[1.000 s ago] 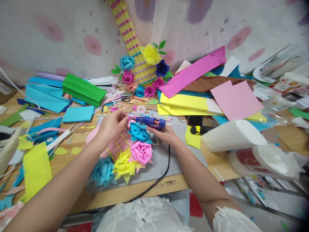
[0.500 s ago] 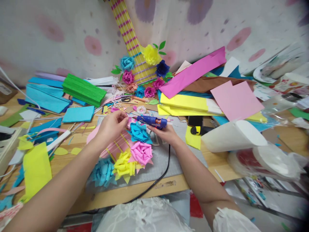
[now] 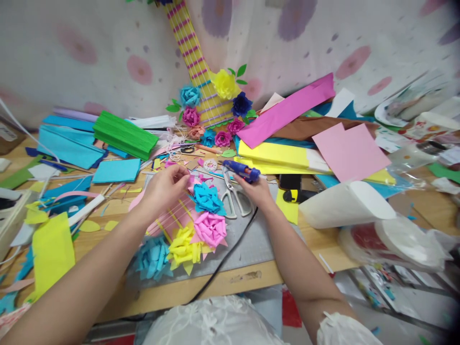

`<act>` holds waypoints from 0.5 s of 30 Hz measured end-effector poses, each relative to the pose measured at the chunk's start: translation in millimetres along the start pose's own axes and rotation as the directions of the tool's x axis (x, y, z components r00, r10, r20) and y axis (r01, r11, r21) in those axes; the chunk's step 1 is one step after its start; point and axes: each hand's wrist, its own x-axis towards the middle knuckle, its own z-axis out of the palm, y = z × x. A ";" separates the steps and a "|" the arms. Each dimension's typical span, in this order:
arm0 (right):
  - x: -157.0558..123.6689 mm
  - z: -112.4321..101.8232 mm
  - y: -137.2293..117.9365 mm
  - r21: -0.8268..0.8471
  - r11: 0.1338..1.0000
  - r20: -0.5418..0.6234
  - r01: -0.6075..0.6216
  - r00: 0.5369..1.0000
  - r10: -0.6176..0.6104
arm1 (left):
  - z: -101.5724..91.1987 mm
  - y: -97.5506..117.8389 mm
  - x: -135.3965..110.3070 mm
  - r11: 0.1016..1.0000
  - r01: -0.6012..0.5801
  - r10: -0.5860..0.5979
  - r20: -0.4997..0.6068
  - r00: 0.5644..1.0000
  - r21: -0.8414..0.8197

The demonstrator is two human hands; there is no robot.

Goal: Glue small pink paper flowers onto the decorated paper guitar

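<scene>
Here, right hand [image 3: 254, 188] clamping glue gun [image 3: 241, 169], left hand [image 3: 170, 185] pinching perhaps pink paper [image 3: 192, 181], cable [image 3: 227, 259] over table edge [image 3: 215, 288]

craft workspace: glue gun [image 3: 241, 169] in right hand [image 3: 256, 189], scissors [image 3: 231, 189] between it and left hand [image 3: 170, 185], coloured paper [image 3: 124, 135] piled beyond.

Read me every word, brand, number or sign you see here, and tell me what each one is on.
No text is readable.
Brown box, left edge: pale label, too blurred to read.
Plastic-wrapped roll, right: red panel, no legible lettering.
Blue glue gun: any marking is too small to read.
</scene>
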 end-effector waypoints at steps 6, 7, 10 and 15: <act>13.4 -7.8 26.4 -0.262 0.961 -0.096 -0.089 0.993 0.066 | -15.5 7.4 8.0 0.992 -0.118 0.115 0.065 0.991 0.041; 12.9 -6.9 27.5 -0.296 0.950 -0.084 -0.098 0.994 0.076 | -18.1 8.4 10.2 0.989 -0.142 0.138 0.081 0.987 0.040; 10.6 -3.6 29.1 -0.365 0.922 -0.065 -0.128 0.992 0.112 | -26.0 11.1 18.3 0.961 -0.271 0.263 0.108 0.959 0.061; 7.4 -7.4 25.9 -0.345 0.937 -0.055 -0.050 0.998 0.033 | -38.2 17.5 35.8 0.937 -0.338 0.319 0.179 0.931 0.089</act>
